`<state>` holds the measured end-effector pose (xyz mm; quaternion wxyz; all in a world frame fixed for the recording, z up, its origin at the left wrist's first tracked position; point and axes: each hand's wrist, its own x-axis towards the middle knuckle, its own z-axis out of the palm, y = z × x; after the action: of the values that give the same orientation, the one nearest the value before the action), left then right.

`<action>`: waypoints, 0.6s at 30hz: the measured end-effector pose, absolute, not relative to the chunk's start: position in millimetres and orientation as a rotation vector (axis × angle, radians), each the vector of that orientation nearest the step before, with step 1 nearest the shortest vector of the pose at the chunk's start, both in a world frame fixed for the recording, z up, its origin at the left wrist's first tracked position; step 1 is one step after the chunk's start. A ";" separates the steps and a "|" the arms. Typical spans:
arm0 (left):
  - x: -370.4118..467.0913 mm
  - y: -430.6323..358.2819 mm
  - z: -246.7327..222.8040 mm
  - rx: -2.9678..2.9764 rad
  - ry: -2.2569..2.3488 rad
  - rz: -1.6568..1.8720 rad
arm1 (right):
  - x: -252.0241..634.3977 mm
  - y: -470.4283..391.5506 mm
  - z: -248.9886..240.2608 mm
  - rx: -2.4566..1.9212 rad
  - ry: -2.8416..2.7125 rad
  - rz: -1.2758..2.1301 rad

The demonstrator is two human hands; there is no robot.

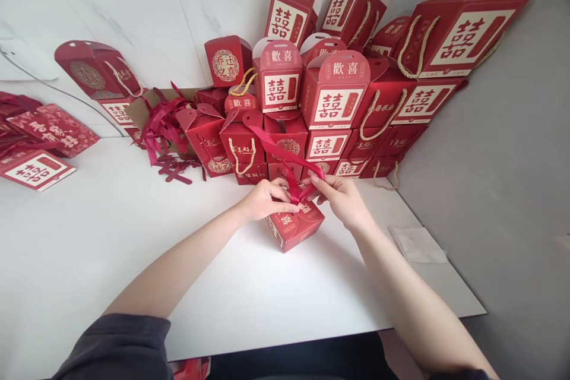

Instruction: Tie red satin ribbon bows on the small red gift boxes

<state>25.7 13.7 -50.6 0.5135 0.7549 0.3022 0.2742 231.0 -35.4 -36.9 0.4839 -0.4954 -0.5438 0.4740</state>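
Observation:
A small red gift box (297,230) with gold characters stands on the white table (214,291) between my hands. Above its top, a shiny red ribbon (294,181) forms a loop, and one long tail reaches back toward the stacked boxes. My right hand (338,193) pinches the ribbon between thumb and fingers at the right of the loop. At the box's upper left, my left hand (269,199) has its thumb and fingers closed on the ribbon near its base. The fingertips partly hide the crossing of the ribbon.
Stacked red gift boxes (336,108), some with gold cord handles, line the back wall. A cardboard box (141,108) spills red ribbons (164,122) at the left. Flat red bags or boxes (38,169) lie farther left. A white tissue (418,243) lies by the right wall.

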 end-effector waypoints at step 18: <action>25.0 15.2 -29.0 1.759 0.781 0.463 | 146.1 -99.5 -45.1 -0.506 -2.423 -0.372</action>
<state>25.0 15.2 -29.0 0.5488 0.7429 0.3299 0.1955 146.1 -99.5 -45.1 0.3138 -0.1921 -0.9191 -0.1412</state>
